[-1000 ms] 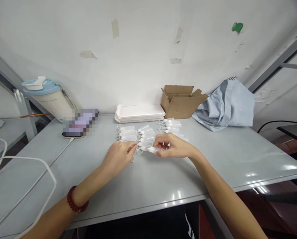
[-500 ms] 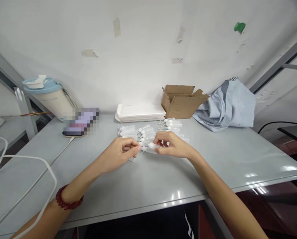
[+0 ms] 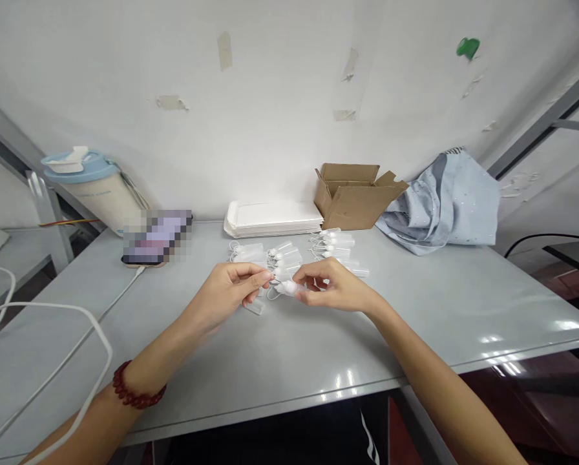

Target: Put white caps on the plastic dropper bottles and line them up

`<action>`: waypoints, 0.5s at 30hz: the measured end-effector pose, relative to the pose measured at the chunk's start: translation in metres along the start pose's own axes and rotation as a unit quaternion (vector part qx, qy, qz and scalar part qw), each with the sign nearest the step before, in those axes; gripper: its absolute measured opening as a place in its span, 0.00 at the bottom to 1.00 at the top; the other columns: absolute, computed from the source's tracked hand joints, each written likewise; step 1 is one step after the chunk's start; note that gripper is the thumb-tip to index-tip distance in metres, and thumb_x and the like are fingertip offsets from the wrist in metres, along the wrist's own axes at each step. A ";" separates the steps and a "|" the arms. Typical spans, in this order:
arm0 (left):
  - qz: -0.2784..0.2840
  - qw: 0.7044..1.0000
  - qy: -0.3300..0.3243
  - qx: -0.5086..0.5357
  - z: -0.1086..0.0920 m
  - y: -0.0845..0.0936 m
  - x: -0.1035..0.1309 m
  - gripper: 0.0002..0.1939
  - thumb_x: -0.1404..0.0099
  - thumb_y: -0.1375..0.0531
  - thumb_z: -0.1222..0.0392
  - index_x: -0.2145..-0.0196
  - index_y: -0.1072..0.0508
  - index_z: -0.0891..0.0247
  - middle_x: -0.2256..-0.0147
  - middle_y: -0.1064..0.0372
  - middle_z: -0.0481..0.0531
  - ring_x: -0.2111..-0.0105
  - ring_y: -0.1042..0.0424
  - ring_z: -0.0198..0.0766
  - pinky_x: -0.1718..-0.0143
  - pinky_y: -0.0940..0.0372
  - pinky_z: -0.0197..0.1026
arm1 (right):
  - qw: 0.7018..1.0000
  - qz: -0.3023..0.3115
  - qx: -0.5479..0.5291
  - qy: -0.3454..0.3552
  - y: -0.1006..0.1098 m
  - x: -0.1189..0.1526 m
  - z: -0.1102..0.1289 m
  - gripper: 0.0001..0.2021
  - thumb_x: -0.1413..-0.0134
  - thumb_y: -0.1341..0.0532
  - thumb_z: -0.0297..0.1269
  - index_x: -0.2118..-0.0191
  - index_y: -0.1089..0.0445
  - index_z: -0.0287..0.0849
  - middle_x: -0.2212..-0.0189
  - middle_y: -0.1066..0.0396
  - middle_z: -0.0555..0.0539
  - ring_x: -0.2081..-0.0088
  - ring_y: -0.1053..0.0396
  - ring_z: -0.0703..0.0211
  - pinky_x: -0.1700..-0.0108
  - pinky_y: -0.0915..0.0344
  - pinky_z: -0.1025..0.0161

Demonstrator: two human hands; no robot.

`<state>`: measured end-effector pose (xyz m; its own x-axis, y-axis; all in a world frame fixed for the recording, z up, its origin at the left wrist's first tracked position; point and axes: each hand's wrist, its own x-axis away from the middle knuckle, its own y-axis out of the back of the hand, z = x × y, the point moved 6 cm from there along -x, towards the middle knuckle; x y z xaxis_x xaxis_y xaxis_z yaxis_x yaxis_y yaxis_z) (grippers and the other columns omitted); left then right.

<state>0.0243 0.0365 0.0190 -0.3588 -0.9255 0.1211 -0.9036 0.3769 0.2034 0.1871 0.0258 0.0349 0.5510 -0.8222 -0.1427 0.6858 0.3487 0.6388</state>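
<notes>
Small translucent plastic bottles with white caps and thin cord loops lie on the table in a left cluster [image 3: 248, 250], a middle cluster [image 3: 287, 257] and a right cluster [image 3: 340, 245]. My right hand [image 3: 335, 285] is closed with thumb and fingers around one such bottle [image 3: 288, 287], its white cap facing left. Just left of that cap, my left hand [image 3: 234, 284] is pinched on what looks like its thin cord, largely covered by the fingertips. Below my left fingers lies another bottle [image 3: 254, 307], partly covered.
Behind the bottles are a stack of white envelopes [image 3: 274, 219] and an open cardboard box [image 3: 362, 203]. Pale blue cloth [image 3: 449, 206] lies at right. A tumbler [image 3: 100, 194], a phone [image 3: 158, 239] and its white cable [image 3: 108, 307] are at left.
My right hand has shifted slightly left with the bottle, whose cap now shows more clearly. My left hand has tightened its pinch and turned slightly, uncovering more of the bottle below it.
</notes>
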 end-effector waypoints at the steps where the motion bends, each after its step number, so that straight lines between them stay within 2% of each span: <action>1: 0.004 1.000 0.003 0.002 0.000 -0.001 0.000 0.15 0.42 0.40 0.49 0.75 0.27 0.65 0.84 0.45 0.42 0.80 0.45 0.29 0.77 0.46 0.33 | 1.000 -0.003 -0.002 0.002 0.000 0.000 0.001 0.04 0.52 0.40 0.33 0.70 0.29 0.38 0.81 0.40 0.54 0.77 0.44 0.69 0.74 0.46 0.70; 9: 0.038 0.999 0.013 0.022 0.003 -0.007 0.001 0.15 0.41 0.42 0.49 0.75 0.28 0.64 0.84 0.45 0.43 0.80 0.46 0.30 0.77 0.47 0.34 | 1.000 -0.007 -0.012 0.001 -0.001 0.000 0.000 0.04 0.53 0.40 0.33 0.71 0.30 0.39 0.82 0.42 0.55 0.78 0.46 0.69 0.75 0.47 0.69; 15: 0.044 0.997 0.024 0.051 0.006 -0.007 0.001 0.16 0.41 0.41 0.49 0.76 0.29 0.65 0.84 0.46 0.43 0.80 0.47 0.29 0.77 0.48 0.33 | 1.000 -0.007 -0.015 0.008 -0.002 0.000 0.001 0.04 0.52 0.40 0.33 0.71 0.30 0.38 0.82 0.42 0.55 0.78 0.46 0.69 0.75 0.47 0.70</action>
<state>0.0287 0.0331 0.0121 -0.4285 -0.8852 0.1813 -0.8891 0.4488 0.0895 0.1855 0.0250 0.0342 0.5490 -0.8199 -0.1627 0.7069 0.3515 0.6138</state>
